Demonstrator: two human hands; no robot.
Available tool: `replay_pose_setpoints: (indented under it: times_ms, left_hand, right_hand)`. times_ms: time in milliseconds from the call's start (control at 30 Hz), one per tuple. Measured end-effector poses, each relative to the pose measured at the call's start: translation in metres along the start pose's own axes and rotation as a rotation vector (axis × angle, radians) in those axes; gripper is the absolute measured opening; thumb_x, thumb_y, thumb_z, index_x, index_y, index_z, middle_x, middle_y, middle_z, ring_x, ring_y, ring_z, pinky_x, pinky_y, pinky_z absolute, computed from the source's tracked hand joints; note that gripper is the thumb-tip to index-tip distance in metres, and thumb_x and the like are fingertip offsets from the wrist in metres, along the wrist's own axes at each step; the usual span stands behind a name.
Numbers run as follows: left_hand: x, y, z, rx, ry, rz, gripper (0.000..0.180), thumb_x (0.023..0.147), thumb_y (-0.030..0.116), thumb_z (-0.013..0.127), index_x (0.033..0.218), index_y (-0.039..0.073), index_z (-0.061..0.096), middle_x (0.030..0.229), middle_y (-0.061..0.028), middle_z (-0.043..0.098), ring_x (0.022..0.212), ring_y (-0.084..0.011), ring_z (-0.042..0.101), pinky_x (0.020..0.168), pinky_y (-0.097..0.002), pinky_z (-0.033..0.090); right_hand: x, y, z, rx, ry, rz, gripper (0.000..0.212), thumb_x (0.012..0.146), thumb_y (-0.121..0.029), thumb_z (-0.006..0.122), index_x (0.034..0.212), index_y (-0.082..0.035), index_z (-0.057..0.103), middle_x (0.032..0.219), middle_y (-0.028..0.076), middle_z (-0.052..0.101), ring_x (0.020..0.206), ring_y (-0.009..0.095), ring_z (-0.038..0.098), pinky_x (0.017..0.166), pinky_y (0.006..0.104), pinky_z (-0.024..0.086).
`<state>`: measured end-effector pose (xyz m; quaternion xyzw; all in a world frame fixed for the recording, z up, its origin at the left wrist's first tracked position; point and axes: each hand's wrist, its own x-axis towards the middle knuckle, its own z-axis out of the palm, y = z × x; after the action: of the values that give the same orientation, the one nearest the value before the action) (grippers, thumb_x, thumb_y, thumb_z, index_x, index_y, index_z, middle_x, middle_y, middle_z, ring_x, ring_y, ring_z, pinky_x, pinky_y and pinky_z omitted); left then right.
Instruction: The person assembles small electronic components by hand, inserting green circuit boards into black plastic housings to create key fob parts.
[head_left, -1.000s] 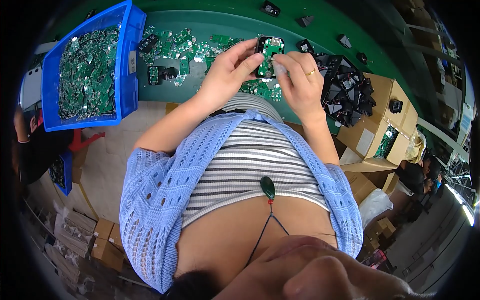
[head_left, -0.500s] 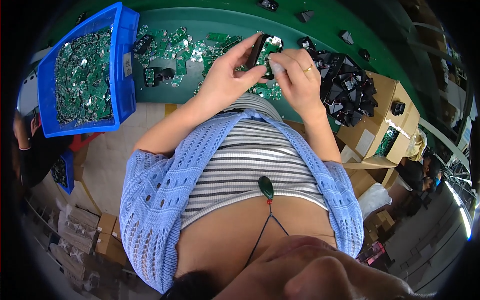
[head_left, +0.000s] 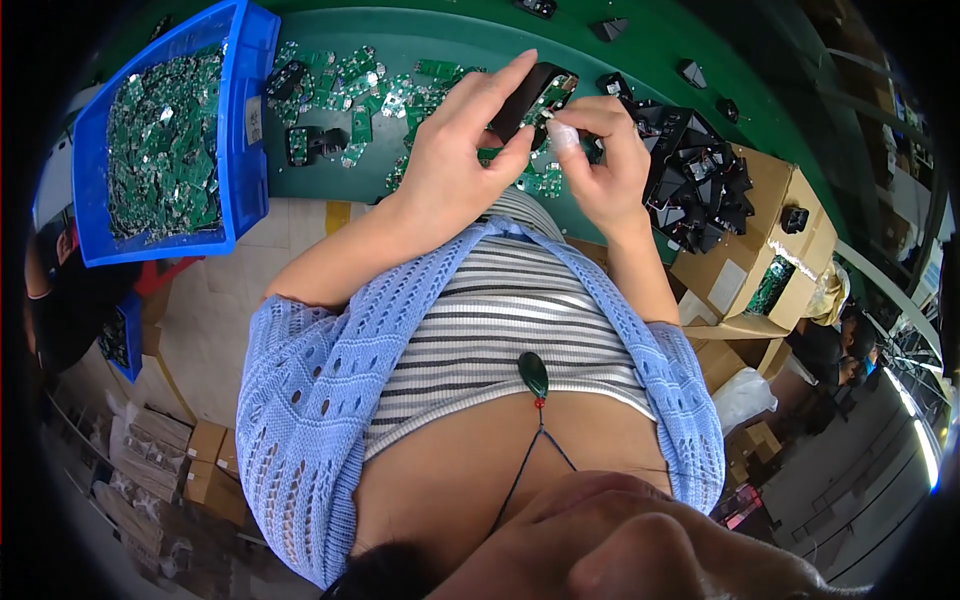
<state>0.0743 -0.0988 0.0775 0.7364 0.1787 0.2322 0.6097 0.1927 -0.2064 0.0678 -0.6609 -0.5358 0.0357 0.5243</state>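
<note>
Above the green bench my left hand (head_left: 462, 150) holds a black plastic housing (head_left: 520, 103) between its thumb and stretched fingers. A green circuit board (head_left: 556, 92) shows in the housing's tilted far side. My right hand (head_left: 608, 165), a whitish wrap on its thumb, pinches at the board's near edge. A small pale bit shows at those fingertips, but I cannot make out what they grip. Loose green circuit boards (head_left: 362, 122) lie scattered to the left of and beneath my hands. Beside my right hand is a heap of black plastic housings (head_left: 700, 180).
A blue bin (head_left: 248, 215) full of green boards stands at the left. On the right, an open cardboard box (head_left: 715, 275) also has boards inside. Several black parts (head_left: 610, 30) lie along the far side. Another black housing (head_left: 300, 147) rests on the bench (head_left: 330, 180).
The housing has tipped, so more of its black side shows and less of the board. My left fingers have straightened along it. My right fingertips have shifted slightly right.
</note>
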Motion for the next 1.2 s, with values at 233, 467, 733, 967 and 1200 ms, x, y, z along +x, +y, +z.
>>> replay_pose_setpoints:
  times_ms: [233, 467, 733, 967, 1200]
  left_hand:
    - [-0.004, 0.003, -0.001, -0.006, -0.048, -0.037, 0.054, 0.077, -0.005, 0.056, 0.128, 0.007, 0.042, 0.1, -0.0067, 0.048, 0.089, -0.0127, 0.051, 0.074, -0.0253, 0.054]
    - [-0.005, 0.001, 0.002, -0.08, 0.0, -0.035, 0.053, 0.075, 0.0, 0.058, 0.125, 0.007, 0.044, 0.092, -0.0094, 0.05, 0.079, -0.0164, 0.055, 0.066, -0.0255, 0.054]
    - [-0.005, 0.004, 0.002, -0.013, 0.003, -0.007, 0.054, 0.074, -0.001, 0.058, 0.125, 0.007, 0.044, 0.092, -0.0097, 0.05, 0.079, -0.0171, 0.055, 0.066, -0.0266, 0.054]
    - [-0.005, 0.006, 0.003, 0.066, 0.038, 0.057, 0.055, 0.073, -0.001, 0.06, 0.125, 0.007, 0.044, 0.092, -0.0099, 0.051, 0.074, -0.0184, 0.056, 0.064, -0.0268, 0.053]
    - [-0.004, 0.005, 0.002, 0.105, 0.041, 0.09, 0.056, 0.071, -0.001, 0.061, 0.125, 0.007, 0.045, 0.092, -0.0102, 0.052, 0.072, -0.0189, 0.057, 0.062, -0.0268, 0.052]
  right_hand:
    - [-0.002, 0.0, -0.003, -0.092, -0.015, -0.095, 0.016, 0.071, 0.004, 0.064, 0.083, 0.0, 0.055, 0.077, 0.008, 0.058, 0.055, 0.013, 0.053, 0.045, 0.023, 0.042]
    - [-0.002, -0.003, -0.007, -0.041, 0.003, -0.128, 0.017, 0.069, 0.004, 0.065, 0.083, 0.0, 0.056, 0.076, 0.01, 0.059, 0.054, 0.013, 0.054, 0.046, 0.0229, 0.044]
    - [0.0, 0.001, -0.01, -0.1, -0.058, -0.199, 0.018, 0.068, 0.004, 0.065, 0.083, 0.0, 0.055, 0.075, 0.01, 0.059, 0.056, 0.017, 0.055, 0.047, 0.0257, 0.045]
    - [-0.001, -0.007, -0.007, 0.01, -0.046, 0.0, 0.017, 0.069, 0.005, 0.064, 0.083, 0.0, 0.055, 0.077, 0.011, 0.058, 0.057, 0.018, 0.055, 0.048, 0.0265, 0.045]
    - [0.003, -0.006, -0.012, 0.003, -0.104, -0.037, 0.013, 0.072, 0.003, 0.063, 0.082, 0.0, 0.055, 0.08, 0.011, 0.059, 0.062, 0.018, 0.056, 0.052, 0.0262, 0.046]
